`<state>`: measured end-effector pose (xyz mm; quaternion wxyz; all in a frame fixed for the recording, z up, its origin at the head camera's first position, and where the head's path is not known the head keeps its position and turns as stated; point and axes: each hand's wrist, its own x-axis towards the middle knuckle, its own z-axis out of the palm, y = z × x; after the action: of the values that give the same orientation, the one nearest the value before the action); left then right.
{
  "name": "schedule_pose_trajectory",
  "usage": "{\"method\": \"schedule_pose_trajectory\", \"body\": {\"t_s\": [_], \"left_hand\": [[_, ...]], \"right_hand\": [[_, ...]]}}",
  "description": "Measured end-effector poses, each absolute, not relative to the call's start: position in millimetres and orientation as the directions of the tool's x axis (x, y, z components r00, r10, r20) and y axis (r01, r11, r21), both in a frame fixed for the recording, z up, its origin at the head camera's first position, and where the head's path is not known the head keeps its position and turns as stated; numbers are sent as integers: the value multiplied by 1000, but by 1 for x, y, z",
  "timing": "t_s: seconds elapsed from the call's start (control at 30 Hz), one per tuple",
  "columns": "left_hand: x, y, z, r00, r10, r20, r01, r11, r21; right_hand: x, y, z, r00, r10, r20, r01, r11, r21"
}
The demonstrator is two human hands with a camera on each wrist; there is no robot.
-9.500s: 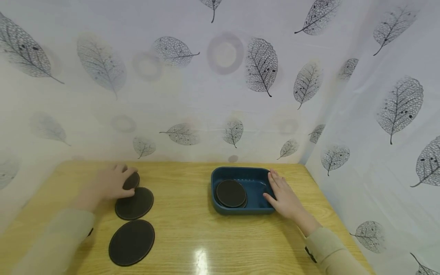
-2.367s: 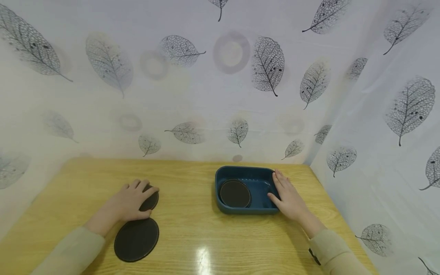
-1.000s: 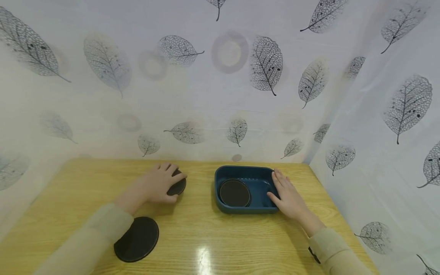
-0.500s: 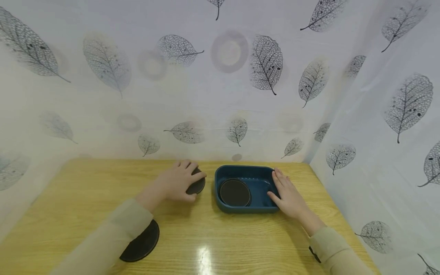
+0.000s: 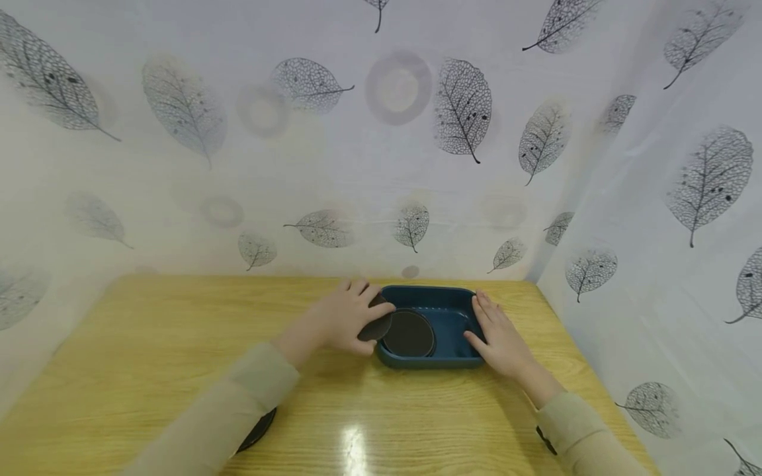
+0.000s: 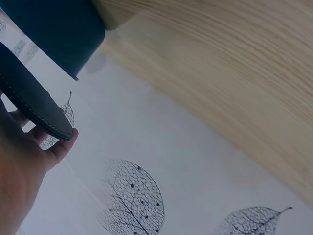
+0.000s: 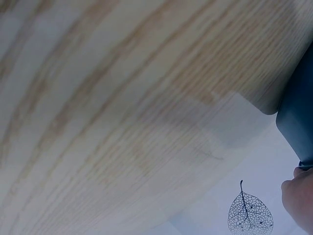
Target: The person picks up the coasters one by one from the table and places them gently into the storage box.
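Note:
In the head view my left hand [image 5: 348, 317] grips a round black coaster [image 5: 378, 320] between thumb and fingers. The coaster overlaps the left rim of a blue rectangular box [image 5: 458, 362]. In the left wrist view this coaster [image 6: 36, 105] shows a stitched edge, tilted, with my fingertips [image 6: 66, 142] at its rim. Another black coaster [image 5: 408, 334] lies inside the box, at its left end. My right hand [image 5: 500, 340] rests on the box's right rim, fingers straight along it and thumb reaching over the inside.
A further black coaster [image 5: 257, 433] lies on the wooden table [image 5: 178, 337], mostly hidden under my left sleeve [image 5: 238, 396]. A white leaf-print cloth [image 5: 327, 165] rises behind the table and along its right side.
My left hand has carried a coaster rightward from the left of the table to the box's left rim. Earlier it took hold of another coaster at the left. My right hand has stayed on the box.

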<state>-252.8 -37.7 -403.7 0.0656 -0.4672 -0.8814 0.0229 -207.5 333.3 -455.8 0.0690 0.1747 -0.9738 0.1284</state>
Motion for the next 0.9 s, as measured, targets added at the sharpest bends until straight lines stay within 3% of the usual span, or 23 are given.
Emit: {"method": "schedule_pose_trajectory", "body": {"t_s": [0.47, 0.9], "left_hand": [[-248, -2, -407, -524, 850, 58, 841, 527, -120], [-255, 31, -411, -529, 848, 12, 833, 522, -182]], "right_hand": [[-207, 335, -458, -911, -342, 229, -388, 901, -197], [-207, 331, -452, -940, -307, 152, -335, 915, -227]]}}
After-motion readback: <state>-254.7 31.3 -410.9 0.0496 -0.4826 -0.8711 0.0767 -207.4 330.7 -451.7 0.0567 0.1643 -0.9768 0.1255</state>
